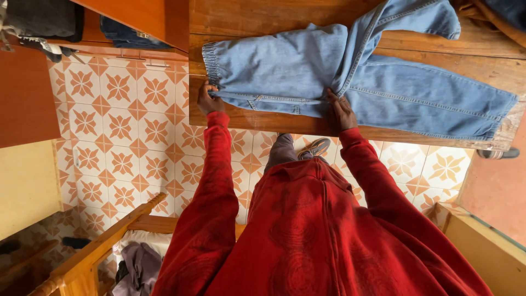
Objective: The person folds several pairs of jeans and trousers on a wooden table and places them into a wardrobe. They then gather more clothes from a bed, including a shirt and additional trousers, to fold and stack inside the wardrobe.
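Soft, even daylight, sharp focus throughout; wide lens bends the edges, faint shadow under the table [263, 123].

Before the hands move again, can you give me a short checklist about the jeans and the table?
1. Left hand grips the waistband corner: ok.
2. Right hand presses the near edge of the jeans: ok.
3. Jeans lie fully flat: not ok, one leg is folded over at the far side.
4. Jeans rest wholly on the wooden table: cannot tell, the leg hem reaches the table's end.
5. Shoe on the tiled floor: ok.
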